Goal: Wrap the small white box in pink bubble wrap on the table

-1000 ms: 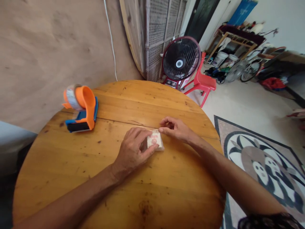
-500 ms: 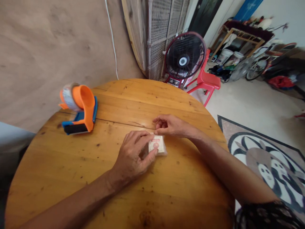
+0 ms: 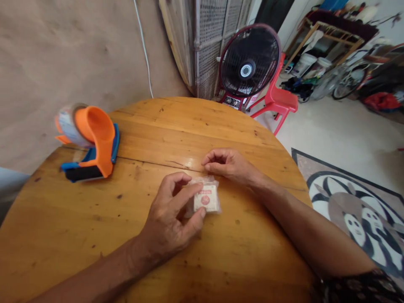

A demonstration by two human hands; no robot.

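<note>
A small flat packet (image 3: 206,198) in clear wrap, pale with a red round mark, lies on the round wooden table (image 3: 151,139). My left hand (image 3: 172,219) pinches the packet's left edge between thumb and fingers. My right hand (image 3: 229,164) rests on the table just behind the packet, fingers curled into a pinch at the wrap's far edge. What the right fingertips grip is too small to make out.
An orange and blue tape dispenser (image 3: 90,145) stands at the table's far left. Behind the table are a black floor fan (image 3: 249,63), a red plastic chair (image 3: 277,103) and a lattice panel (image 3: 211,38). A patterned rug (image 3: 356,210) lies on the floor at right.
The camera has moved closer and lower. My left hand opened its grip slightly, showing more of the packet. The right hand stayed pinched at the packet's far edge.
</note>
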